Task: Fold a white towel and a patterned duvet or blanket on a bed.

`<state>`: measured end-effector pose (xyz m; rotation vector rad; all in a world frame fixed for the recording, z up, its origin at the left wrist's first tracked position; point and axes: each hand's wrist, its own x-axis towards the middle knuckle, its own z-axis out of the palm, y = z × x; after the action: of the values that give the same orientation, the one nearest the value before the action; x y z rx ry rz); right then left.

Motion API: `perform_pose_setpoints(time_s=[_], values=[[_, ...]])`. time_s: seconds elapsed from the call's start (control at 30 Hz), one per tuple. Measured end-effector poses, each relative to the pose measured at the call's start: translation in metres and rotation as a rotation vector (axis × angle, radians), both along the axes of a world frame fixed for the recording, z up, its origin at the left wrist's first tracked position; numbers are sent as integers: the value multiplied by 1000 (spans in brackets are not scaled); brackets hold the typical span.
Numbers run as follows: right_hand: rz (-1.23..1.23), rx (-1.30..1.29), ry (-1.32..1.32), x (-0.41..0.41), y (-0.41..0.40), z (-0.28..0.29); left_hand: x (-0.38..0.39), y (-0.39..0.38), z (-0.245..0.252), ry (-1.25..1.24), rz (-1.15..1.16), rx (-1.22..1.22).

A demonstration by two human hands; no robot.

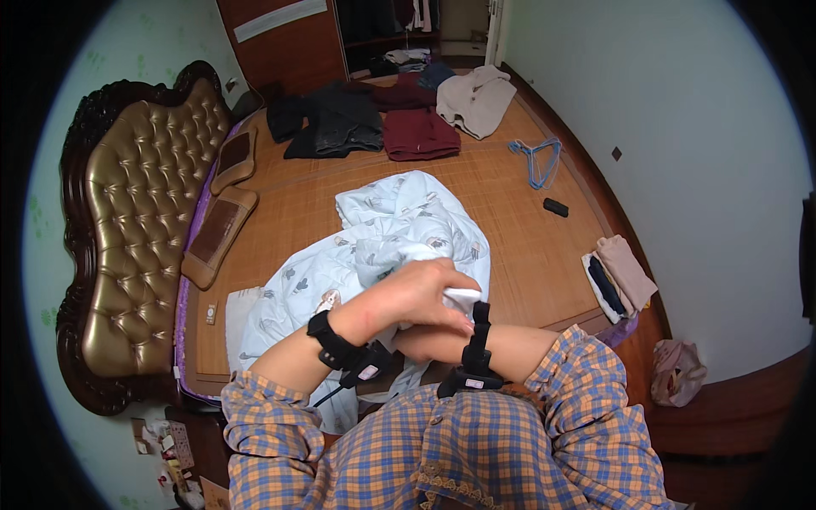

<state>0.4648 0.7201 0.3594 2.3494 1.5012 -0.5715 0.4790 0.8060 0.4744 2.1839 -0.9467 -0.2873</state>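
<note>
A pale blue printed quilt (306,268) lies bunched on the bamboo bed mat (287,204) before me. My left hand (421,296) reaches over to the right, its thumb and fingers closed around a folded white piece of cloth (462,295). My right hand (424,343) crosses underneath, close below the left; its fingers are mostly hidden, and what they hold does not show. Black straps with small devices sit on both wrists.
Dark trousers (350,121), maroon garments (421,134) and a beige garment (475,99) lie at the far end. Blue hangers (542,162), a black case (556,207) and folded clothes (625,274) are at right. Two pillows (220,236) rest by the tufted headboard (146,236).
</note>
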Motion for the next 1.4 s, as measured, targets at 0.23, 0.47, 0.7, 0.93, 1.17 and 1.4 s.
perform_pose_setpoints(time_s=[0.23,0.47,0.7,0.93,1.17,1.4], values=[[-53,4,52,-1,18,0,-6,14,-14,-48,9,-26],[-190,80,236,9,21,3,4,21,-13,-77,-80,-10],[-503,306,719,23,-1,9,-10,10,-24,-238,-41,-238],[-632,390,957,29,-19,13,-12,12,-18,-701,-222,-65],[-643,321,1061,47,-16,23,-16,11,-12,-868,-128,36],[-493,60,918,74,-36,15,14,60,12,-412,406,-357]])
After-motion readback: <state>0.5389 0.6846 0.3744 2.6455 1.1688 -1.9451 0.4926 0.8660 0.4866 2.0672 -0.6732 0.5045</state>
